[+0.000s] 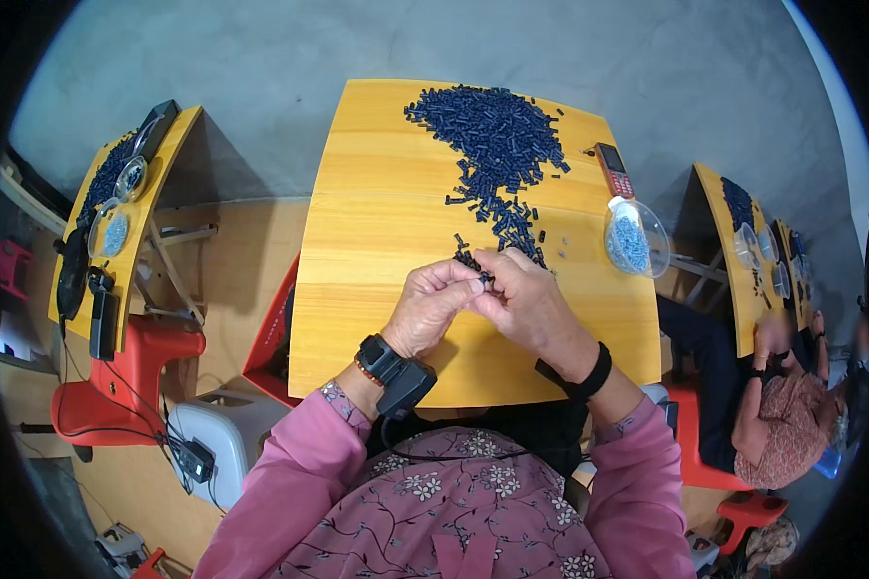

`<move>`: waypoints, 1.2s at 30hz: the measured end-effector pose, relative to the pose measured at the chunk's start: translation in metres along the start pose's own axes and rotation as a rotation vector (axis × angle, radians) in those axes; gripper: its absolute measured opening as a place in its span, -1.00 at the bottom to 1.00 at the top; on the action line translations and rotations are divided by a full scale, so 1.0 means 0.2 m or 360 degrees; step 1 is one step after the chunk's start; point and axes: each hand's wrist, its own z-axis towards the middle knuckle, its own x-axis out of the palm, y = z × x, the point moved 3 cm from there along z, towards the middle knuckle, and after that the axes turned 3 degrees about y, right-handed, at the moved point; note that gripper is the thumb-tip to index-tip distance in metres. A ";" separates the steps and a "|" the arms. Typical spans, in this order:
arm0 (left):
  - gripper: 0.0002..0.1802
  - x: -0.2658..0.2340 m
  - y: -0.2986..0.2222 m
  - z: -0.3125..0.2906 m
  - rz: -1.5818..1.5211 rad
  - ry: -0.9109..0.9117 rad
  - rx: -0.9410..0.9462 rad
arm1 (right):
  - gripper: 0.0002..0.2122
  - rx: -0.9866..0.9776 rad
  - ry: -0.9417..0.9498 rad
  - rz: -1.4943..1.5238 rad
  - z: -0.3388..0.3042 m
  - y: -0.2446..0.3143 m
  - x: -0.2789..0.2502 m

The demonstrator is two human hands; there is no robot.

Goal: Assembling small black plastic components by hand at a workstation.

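Note:
My left hand [431, 307] and my right hand [534, 301] meet over the near middle of the yellow table [377, 222]. Between the pinched fingertips of both shows a small black piece [486, 279], mostly covered by the fingers. Just beyond my hands, a trail of short black tube-like pieces [515, 232] runs back into a large heap of the same pieces [488, 125] at the far side. Some loose ones lie close to my left fingertips. Right of my hands is a clear plastic bowl [659, 243] with many small light-blue pieces [629, 244] in it.
A red keypad phone [614, 172] lies at the table's right edge, beyond the bowl. To the left stands another table [169, 159] with black pieces and bowls, near a red stool [126, 386]. A co-worker [787, 425] sits at a table on the right.

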 end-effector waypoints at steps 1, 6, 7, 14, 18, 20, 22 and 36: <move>-0.92 -0.01 0.00 0.00 0.0000 -0.0001 0.0000 | -0.76 -0.0051 0.0037 -0.0044 0.00 -0.01 0.00; -0.95 -0.02 0.00 -0.01 0.0138 -0.0022 -0.0009 | -0.80 -0.0174 0.0106 -0.0115 0.01 -0.04 0.01; -0.95 -0.02 0.01 -0.01 0.0136 -0.0023 -0.0010 | -0.81 -0.0173 0.0129 -0.0148 0.01 -0.05 0.02; -0.97 -0.03 0.02 -0.01 0.0277 -0.0100 0.0028 | -0.69 -0.0135 0.0231 -0.0438 -0.02 -0.06 0.05; -0.97 -0.03 0.02 -0.01 0.0306 -0.0112 0.0050 | -0.80 -0.0166 0.0203 -0.0407 0.00 -0.04 0.04; -0.96 -0.01 0.00 0.00 0.0265 -0.0090 0.0031 | -0.79 -0.0103 0.0250 -0.0212 0.03 -0.05 0.02; -0.96 -0.01 0.00 0.00 0.0225 -0.0084 0.0010 | -0.79 -0.0122 0.0290 -0.0193 0.04 -0.08 0.02; -0.95 -0.05 0.03 -0.01 0.0412 -0.0167 0.0020 | -0.78 -0.0174 0.0382 -0.0593 0.02 -0.06 0.05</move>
